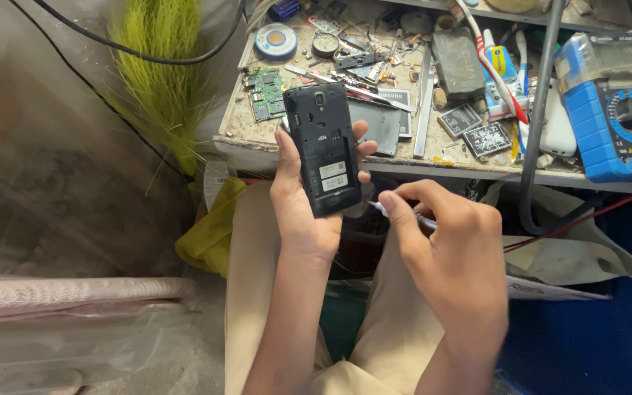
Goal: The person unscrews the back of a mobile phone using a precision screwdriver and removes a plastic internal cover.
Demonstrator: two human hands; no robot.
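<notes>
The left hand [303, 201] grips a black phone [326, 148] from behind, back cover off, thumb on its left edge and fingertips curled round the right edge; the phone stands nearly upright above the lap, in front of the bench edge. The right hand [451, 256] is closed in a pinch on a thin light-coloured tool [380, 210], whose tip lies just beside the phone's lower right corner; whether tip and phone touch cannot be told. Below both forearms, beige trousers [257, 292]; left of the knee, a yellow cloth [210, 234]. Beyond the phone, a worn bench [309, 150] carries a green circuit board [265, 93], a flat grey battery [378, 124], small chips and scattered metal parts. At its right end lies a blue multimeter [612, 117], with a toothbrush [495, 69] near it. Farther back, a solder reel [276, 39]. At far left, a green grass broom [159, 80] leans by the wall.
</notes>
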